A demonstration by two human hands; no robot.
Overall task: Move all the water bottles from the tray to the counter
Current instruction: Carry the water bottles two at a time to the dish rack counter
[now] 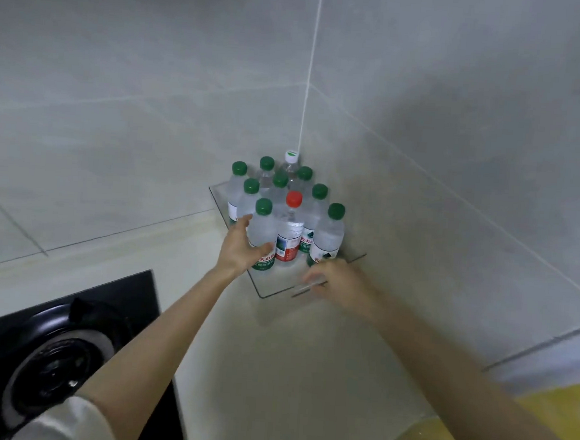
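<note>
A clear tray [273, 289] sits in the tiled corner of a pale counter [272, 356], crowded with upright water bottles [285, 192], mostly green-capped; the left hand [242, 247] curls thumb and fingers round the front-left green-capped bottle [263, 235], which stands on the tray beside a red-capped bottle [289, 233]; the right hand [339, 285], blurred, lies at the tray's near edge, its grip impossible to tell; a gas hob [49, 357] lies to the left.

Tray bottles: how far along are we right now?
Nothing looks done: all ten bottles stand on the clear tray, none on the counter. In hand: the left hand grips the front green-capped bottle; the right hand, blurred, is by the tray's front edge. Left: every bottle.
</note>
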